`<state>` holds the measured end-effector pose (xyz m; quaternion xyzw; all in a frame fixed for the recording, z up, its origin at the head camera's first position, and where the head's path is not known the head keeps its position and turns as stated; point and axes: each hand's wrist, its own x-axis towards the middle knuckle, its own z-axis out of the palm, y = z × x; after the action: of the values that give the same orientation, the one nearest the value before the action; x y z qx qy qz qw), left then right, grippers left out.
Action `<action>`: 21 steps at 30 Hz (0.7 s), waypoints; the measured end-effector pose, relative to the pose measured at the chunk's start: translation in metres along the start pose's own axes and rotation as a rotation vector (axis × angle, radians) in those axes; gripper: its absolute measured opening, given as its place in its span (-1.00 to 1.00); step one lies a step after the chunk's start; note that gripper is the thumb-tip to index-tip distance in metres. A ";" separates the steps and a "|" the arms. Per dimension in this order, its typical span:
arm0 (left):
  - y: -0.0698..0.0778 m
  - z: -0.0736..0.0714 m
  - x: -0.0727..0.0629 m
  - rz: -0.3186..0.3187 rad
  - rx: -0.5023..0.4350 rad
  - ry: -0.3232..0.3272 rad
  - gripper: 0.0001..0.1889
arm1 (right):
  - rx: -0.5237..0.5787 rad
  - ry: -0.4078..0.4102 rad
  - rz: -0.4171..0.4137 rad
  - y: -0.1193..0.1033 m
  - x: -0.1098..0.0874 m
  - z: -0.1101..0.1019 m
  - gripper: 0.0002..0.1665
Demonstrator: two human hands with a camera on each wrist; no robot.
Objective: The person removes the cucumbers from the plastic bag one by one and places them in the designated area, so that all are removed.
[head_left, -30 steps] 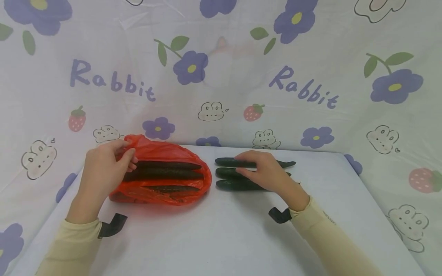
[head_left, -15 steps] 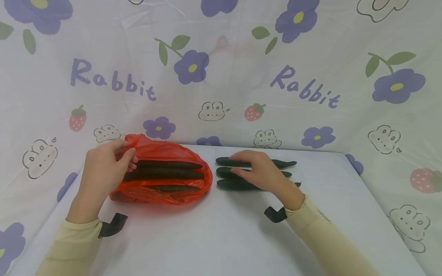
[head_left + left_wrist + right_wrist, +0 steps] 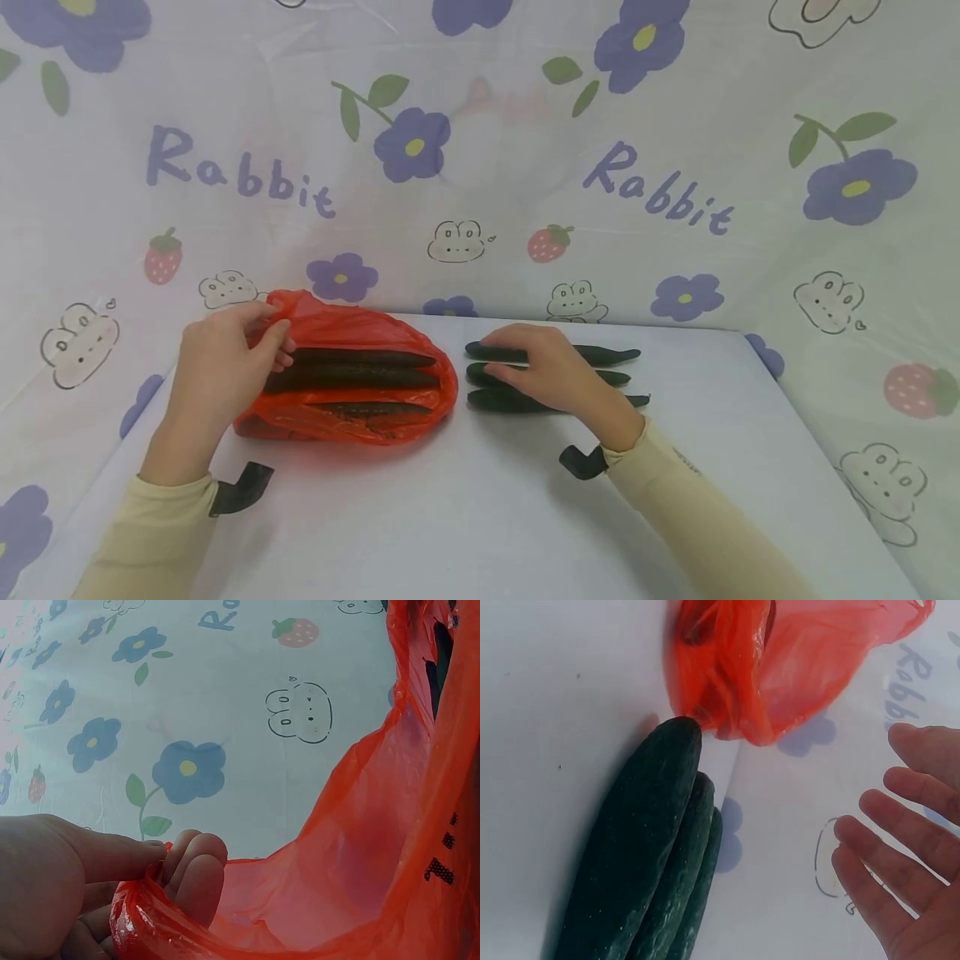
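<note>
My left hand pinches the edge of a thin red plastic bag between thumb and fingers; in the left wrist view the gathered film shows at the fingertips. Through the bag's mouth, facing right, several dark green cucumbers lie lengthwise. To the right of the bag, three cucumbers rest side by side on the table. Over them hovers my right hand, hiding their middles. In the right wrist view its fingers are extended and apart from the cucumbers, with nothing held.
The white table runs back to a hanging cloth printed with flowers, rabbits and strawberries. Black brackets stick out at both sleeve cuffs. A narrow gap separates the bag's mouth from the loose cucumbers' left ends.
My right hand has shifted left along the three cucumbers, uncovering more of their right ends. The left hand still holds the bag's edge in about the same place.
</note>
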<state>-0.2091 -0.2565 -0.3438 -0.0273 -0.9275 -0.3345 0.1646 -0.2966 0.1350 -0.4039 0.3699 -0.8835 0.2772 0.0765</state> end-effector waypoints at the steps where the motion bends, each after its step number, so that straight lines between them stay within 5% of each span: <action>1: 0.000 0.000 0.000 0.001 -0.001 -0.001 -0.67 | -0.002 -0.001 0.001 0.000 0.001 0.001 -0.55; 21: 0.001 0.004 0.000 0.037 -0.023 0.013 -0.73 | 0.030 -0.092 0.065 -0.019 0.019 0.022 -0.53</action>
<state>-0.2105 -0.2531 -0.3462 -0.0443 -0.9218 -0.3422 0.1765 -0.2956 0.1005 -0.4075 0.3543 -0.8934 0.2755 0.0212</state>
